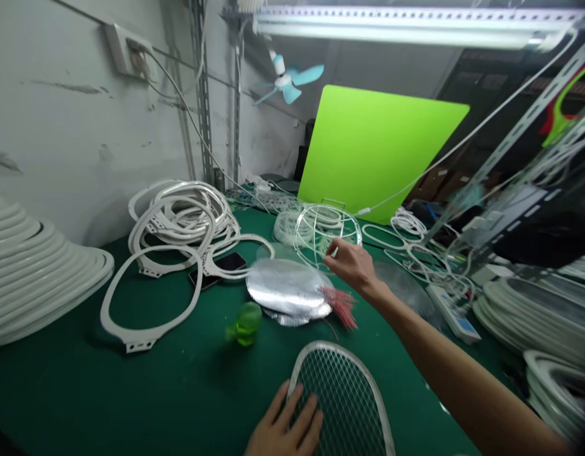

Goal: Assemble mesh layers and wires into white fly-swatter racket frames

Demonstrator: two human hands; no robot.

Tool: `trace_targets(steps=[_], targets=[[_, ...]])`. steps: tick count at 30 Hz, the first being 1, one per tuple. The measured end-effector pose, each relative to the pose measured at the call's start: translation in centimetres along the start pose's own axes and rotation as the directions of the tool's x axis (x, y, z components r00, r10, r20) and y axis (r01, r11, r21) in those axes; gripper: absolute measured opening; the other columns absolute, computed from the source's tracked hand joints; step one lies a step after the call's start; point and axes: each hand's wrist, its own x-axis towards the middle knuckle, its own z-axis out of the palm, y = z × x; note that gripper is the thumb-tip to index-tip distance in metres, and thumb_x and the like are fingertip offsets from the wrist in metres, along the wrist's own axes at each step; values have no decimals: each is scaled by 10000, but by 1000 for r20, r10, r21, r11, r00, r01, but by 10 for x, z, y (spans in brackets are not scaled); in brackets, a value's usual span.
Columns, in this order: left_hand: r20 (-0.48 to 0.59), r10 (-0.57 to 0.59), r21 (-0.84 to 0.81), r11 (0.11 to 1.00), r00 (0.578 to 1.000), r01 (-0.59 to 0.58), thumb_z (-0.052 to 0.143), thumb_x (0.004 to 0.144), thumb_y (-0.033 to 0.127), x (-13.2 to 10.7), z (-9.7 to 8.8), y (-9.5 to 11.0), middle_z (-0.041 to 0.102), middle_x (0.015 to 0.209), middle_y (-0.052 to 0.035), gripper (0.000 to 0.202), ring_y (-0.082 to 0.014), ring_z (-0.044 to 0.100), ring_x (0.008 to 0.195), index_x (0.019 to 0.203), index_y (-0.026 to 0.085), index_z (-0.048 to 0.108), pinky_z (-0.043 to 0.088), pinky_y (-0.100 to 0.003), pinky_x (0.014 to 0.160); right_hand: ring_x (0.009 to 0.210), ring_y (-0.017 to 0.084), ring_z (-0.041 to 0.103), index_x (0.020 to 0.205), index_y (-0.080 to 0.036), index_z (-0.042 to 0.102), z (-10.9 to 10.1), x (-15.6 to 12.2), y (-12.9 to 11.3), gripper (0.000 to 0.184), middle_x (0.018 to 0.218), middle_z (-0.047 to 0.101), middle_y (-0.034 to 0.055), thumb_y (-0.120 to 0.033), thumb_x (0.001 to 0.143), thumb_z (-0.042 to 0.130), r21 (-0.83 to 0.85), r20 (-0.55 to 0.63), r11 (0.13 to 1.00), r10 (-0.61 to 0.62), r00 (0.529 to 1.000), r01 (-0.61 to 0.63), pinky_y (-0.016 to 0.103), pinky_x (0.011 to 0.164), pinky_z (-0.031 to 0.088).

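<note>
An oval white frame with a metal mesh (342,396), like the head of a mosquito-swatter racket, lies at the near edge of the table. My left hand (287,421) rests on its left rim with the fingers stretched out; the thumb is not visible. Farther off, my right hand (352,263) is raised, fingers curled in a pinch. Whatever it may hold is too small to make out. It hovers by a round wire guard (302,231). Below it sit a stack of silvery mesh sheets (287,285) and a bundle of thin red strips (340,307).
A blurred green transparent bottle (247,324) stands left of the mesh. White oval frames (152,329) pile up at left, near a dark phone (230,261). Stacked rings (31,278) fill the far left. A power strip (454,313) and cables lie right; a green board (378,152) stands behind.
</note>
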Motion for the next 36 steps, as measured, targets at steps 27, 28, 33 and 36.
trace_targets(steps=[27, 28, 33, 36], targets=[[-58, -415, -151, 903, 908, 403, 545, 909, 234, 133, -62, -18, 661, 939, -49, 163, -194, 614, 930, 890, 181, 698, 471, -292, 831, 487, 118, 529, 730, -240, 429, 60, -316, 2, 105, 554, 503, -53, -143, 752, 464, 199, 62, 980, -36, 997, 23, 208, 492, 327], [-56, -417, -146, 902, 907, 406, 544, 907, 235, 134, -62, -18, 660, 937, -51, 163, -196, 611, 936, 891, 181, 697, 471, -293, 831, 493, 120, 535, 729, -240, 429, 61, -316, 2, 107, 557, 510, -50, -142, 751, 466, 191, 53, 981, -40, 998, 29, 209, 495, 329], [-55, -423, -130, 901, 904, 414, 538, 900, 226, 137, -60, -17, 664, 951, -42, 150, -191, 606, 955, 899, 189, 684, 469, -290, 852, 500, 124, 544, 731, -241, 435, 64, -316, -1, 102, 556, 521, -47, -146, 753, 465, 190, 45, 982, -16, 999, 7, 213, 503, 328], [-61, -420, -123, 904, 906, 410, 543, 900, 229, 139, -59, -15, 665, 971, -30, 139, -185, 604, 961, 900, 194, 678, 463, -286, 864, 501, 128, 537, 733, -241, 441, 66, -318, -4, 93, 558, 524, -42, -152, 761, 451, 195, 24, 980, 34, 999, -38, 221, 516, 328]])
